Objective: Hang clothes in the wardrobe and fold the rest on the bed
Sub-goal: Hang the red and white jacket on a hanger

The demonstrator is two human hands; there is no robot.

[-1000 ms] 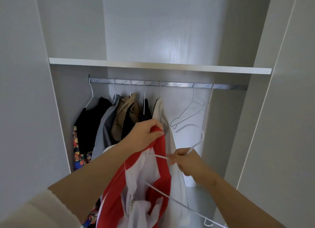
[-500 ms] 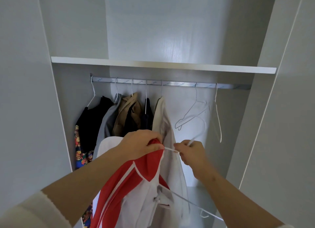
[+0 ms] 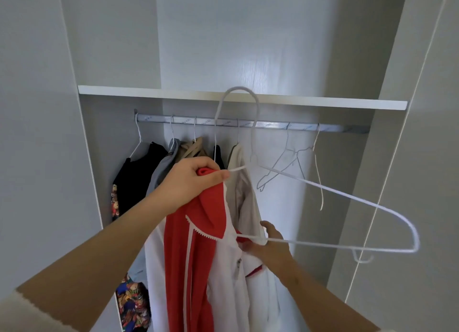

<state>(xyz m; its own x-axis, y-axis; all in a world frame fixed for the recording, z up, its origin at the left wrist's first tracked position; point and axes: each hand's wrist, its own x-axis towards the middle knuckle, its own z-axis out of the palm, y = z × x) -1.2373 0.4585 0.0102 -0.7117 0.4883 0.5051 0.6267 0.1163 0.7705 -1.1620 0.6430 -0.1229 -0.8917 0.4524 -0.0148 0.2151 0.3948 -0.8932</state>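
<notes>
Head view looks up into the wardrobe (image 3: 119,46), where dark, grey and tan hung clothes (image 3: 139,180) crowd the left end of the rail (image 3: 273,125), under the shelf (image 3: 149,89).

In front of them the left hand (image 3: 188,185) is clenched on the red shoulder of the red and white jacket (image 3: 193,252), which drapes straight down from that fist. One tip of the white wire hanger (image 3: 323,186) meets the same fist at the fingertips, apparently entering the cloth there.

The hook (image 3: 238,88) stands above the fist, crossing the shelf's front edge and not yet on the rail.

Lower and just to the right, the right hand (image 3: 273,247) sits curled where the hanger's bottom bar meets the white front of the jacket. Whether it pinches wire or cloth cannot be told.

Two empty hangers (image 3: 287,139) hang at the rail's right part.

The hanger's long axis slopes from the left fist down to a bare shoulder far to the right, well apart from the jacket. So the cloth lies left of the free end, and the right hand is nearer it. Judging by this, the jacket's other shoulder must be drawn rightward over that end before hooking up.
</notes>
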